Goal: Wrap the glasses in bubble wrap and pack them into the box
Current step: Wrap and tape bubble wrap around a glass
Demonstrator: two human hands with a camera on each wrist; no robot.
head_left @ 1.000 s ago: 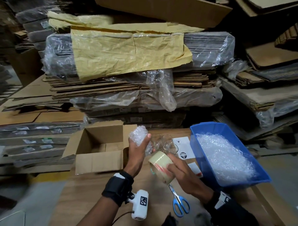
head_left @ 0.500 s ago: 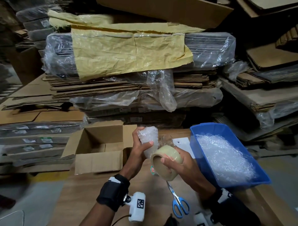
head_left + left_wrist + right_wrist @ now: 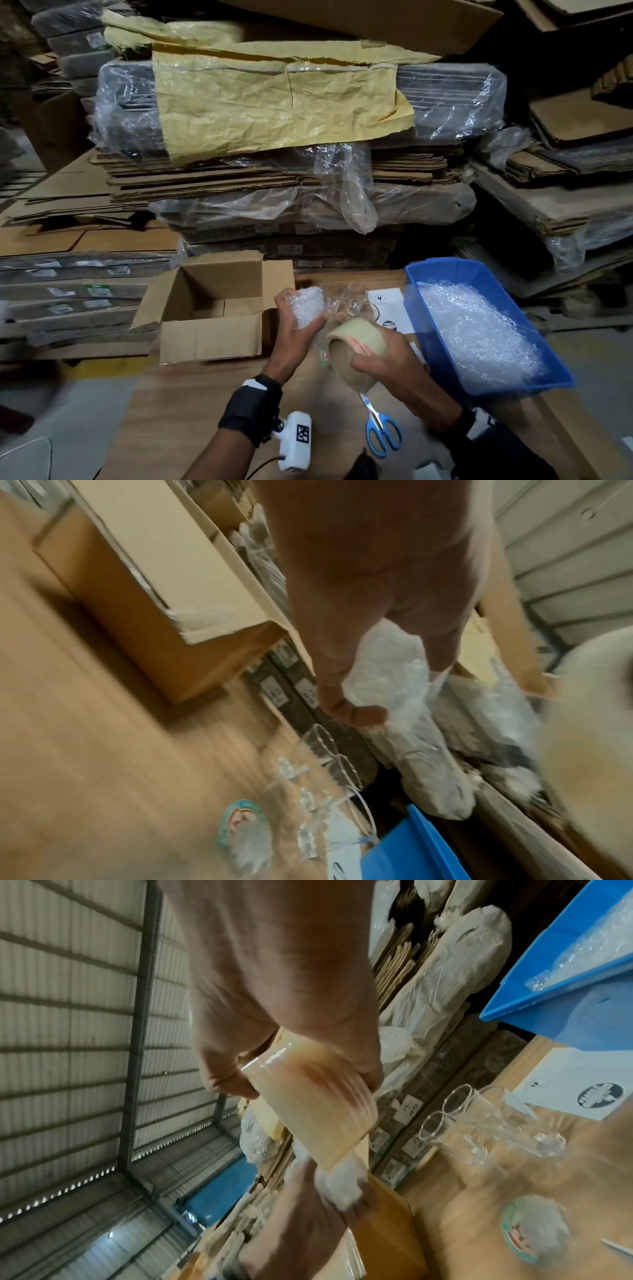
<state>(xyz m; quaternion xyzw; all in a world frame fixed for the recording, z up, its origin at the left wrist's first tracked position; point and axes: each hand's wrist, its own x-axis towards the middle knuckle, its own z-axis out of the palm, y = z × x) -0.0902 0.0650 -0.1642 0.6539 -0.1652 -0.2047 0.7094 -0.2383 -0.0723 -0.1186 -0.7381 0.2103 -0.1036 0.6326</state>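
Holding wrapped glass point(image 3: 306, 307) mid-frame: left hand point(image 3: 297, 330) clamped round bubble-wrapped bundle, right hand point(image 3: 387, 356) clamped on tape roll point(image 3: 356, 349), touching bundle.

Risks, judged: wrap unsecured, could spring open if left grip eases; tape roll swing could knock bare glasses point(image 3: 352, 301) standing just behind hands; slip would drop bundle onto hard worktop.

Room: warehouse, flattened cardboard stacks point(image 3: 274, 137) filling upper frame. Wooden worktop point(image 3: 191, 411). Blue bin point(image 3: 561, 380) of bubble wrap at right. Open box point(image 3: 209, 339) left of centre. Scissors point(image 3: 380, 428) lower centre.
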